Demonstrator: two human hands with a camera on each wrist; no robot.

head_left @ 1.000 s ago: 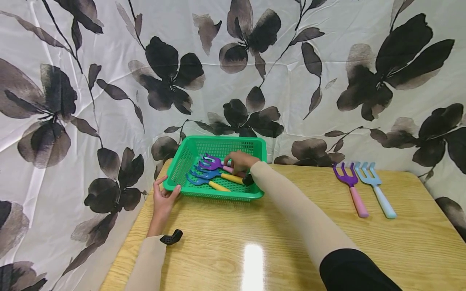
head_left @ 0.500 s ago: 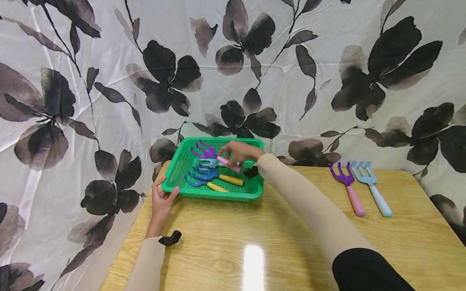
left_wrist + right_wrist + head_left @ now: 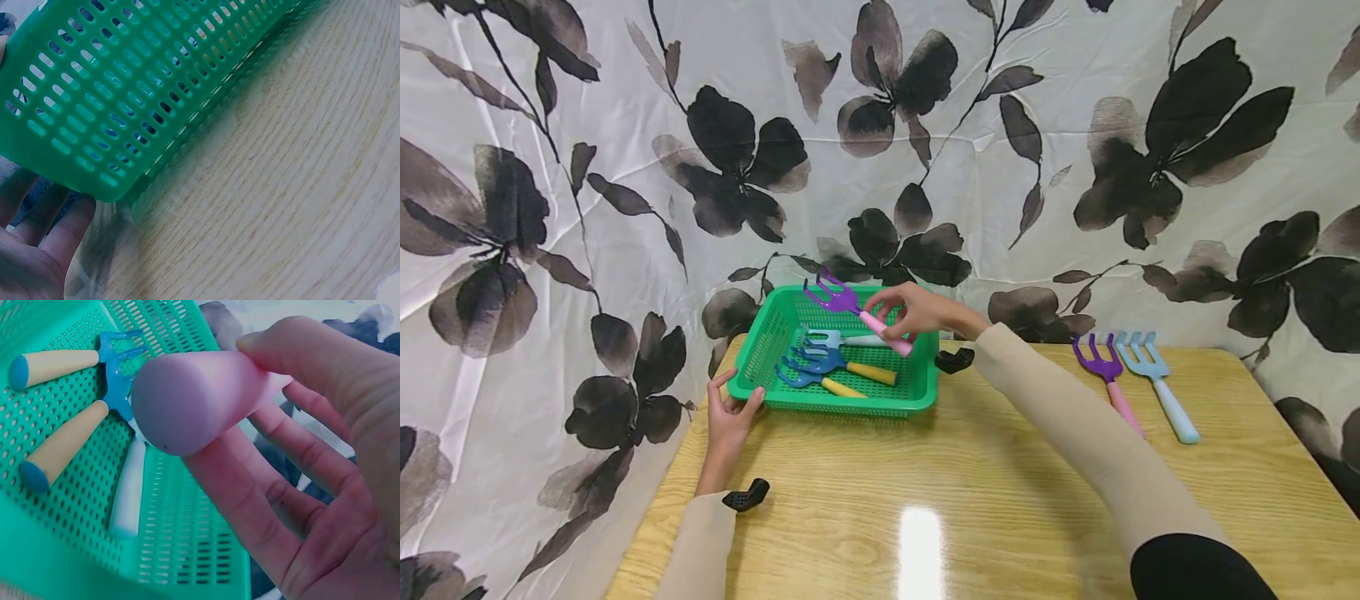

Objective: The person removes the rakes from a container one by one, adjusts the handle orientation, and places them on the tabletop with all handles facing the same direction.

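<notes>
My right hand (image 3: 917,312) pinches the pink handle of a purple garden hand rake (image 3: 837,297) between thumb and fingers, holding it above the green basket (image 3: 842,406). In the right wrist view the pink handle (image 3: 200,400) points toward the camera. My left hand (image 3: 727,429) grips the basket's near left corner, thumb on the front and fingers round the side. Inside the basket lie a light blue hand rake (image 3: 863,341) and two blue hand rakes with yellow handles, one rake (image 3: 872,372) behind the other rake (image 3: 842,387).
A second purple hand rake (image 3: 1101,367) with a pink handle and another light blue hand rake (image 3: 1176,410) lie side by side at the right of the wooden table (image 3: 1000,500). A floral cloth (image 3: 1000,183) hangs behind the table.
My right hand has lifted the purple rake off the others and up out of the basket, moving slightly right. The left hand stays at the basket's corner.
</notes>
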